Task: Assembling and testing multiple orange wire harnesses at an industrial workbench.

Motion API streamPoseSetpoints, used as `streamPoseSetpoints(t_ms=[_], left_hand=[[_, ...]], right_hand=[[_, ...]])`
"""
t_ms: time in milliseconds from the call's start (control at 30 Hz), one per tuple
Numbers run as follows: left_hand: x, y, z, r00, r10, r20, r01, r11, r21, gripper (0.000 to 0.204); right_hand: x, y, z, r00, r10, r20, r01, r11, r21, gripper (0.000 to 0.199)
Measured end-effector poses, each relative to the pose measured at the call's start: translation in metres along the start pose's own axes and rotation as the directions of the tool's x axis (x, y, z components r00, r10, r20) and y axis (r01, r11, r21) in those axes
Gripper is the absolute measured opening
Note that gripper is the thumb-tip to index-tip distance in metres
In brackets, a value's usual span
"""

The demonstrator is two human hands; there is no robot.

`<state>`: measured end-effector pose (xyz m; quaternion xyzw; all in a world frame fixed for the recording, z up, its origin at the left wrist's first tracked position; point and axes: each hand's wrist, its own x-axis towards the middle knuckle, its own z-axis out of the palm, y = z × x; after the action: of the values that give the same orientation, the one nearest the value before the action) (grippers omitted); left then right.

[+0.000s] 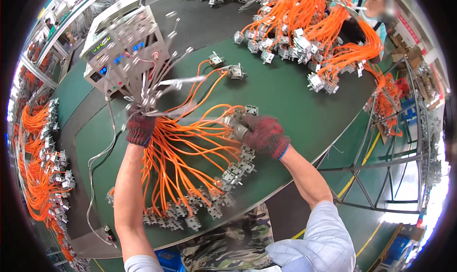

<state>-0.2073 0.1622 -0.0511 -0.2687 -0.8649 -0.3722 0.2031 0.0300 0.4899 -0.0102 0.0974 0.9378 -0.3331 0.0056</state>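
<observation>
Fanning orange cables (pixel 173 150) clamped in knit glove

By L hand (pixel 140 128), in red-black knit, the smooth, curved cables are gripped as a bunch, fingers wrapped tight; thin silvery wire ends (pixel 152 74) are splayed above the fist, motion-blurred. Blocky gray metal connectors (pixel 240 169) are spread in an arc on the matte green tabletop (pixel 300 95). R hand (pixel 264 133), sim. gloved, is set at the arc's upper end; whether its blurred fingers are clamped can't be told. Behind: boxy instrument (pixel 97 65) w/ lit displays.
</observation>
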Motion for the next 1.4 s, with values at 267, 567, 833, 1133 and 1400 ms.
streamPoseSetpoints(t_ms=[267, 567, 833, 1133, 1400], left_hand=[[-0.015, 0.065, -0.048, 0.981, -0.161, 0.111, 0.125, 0.953, 0.277, 0.03], [-0.039, 0.216, -0.054, 0.871, 0.355, 0.341, -0.467, 0.815, 0.343, 0.043], [-0.009, 0.217, 0.049, 0.778, 0.213, 0.591, -0.403, 0.891, 0.21, 0.023], [-0.004, 0.195, 0.095, 0.964, 0.008, 0.267, 0.07, 0.957, -0.283, 0.022], [-0.012, 0.177, 0.106, 0.899, -0.099, 0.426, 0.149, 0.985, -0.086, 0.022]], right_hand=[[-0.007, 0.019, -0.034, 0.905, 0.036, -0.424, 0.003, 0.996, 0.091, 0.042], [0.022, 0.068, -0.018, 0.983, -0.123, -0.137, 0.181, 0.78, 0.598, 0.054], [0.005, 0.04, -0.034, 0.981, -0.129, -0.143, 0.171, 0.927, 0.334, 0.043], [0.06, 0.066, -0.005, 0.891, -0.246, -0.381, 0.329, 0.929, 0.17, 0.037], [0.067, 0.077, -0.037, 0.976, -0.111, -0.185, 0.164, 0.939, 0.302, 0.056]])
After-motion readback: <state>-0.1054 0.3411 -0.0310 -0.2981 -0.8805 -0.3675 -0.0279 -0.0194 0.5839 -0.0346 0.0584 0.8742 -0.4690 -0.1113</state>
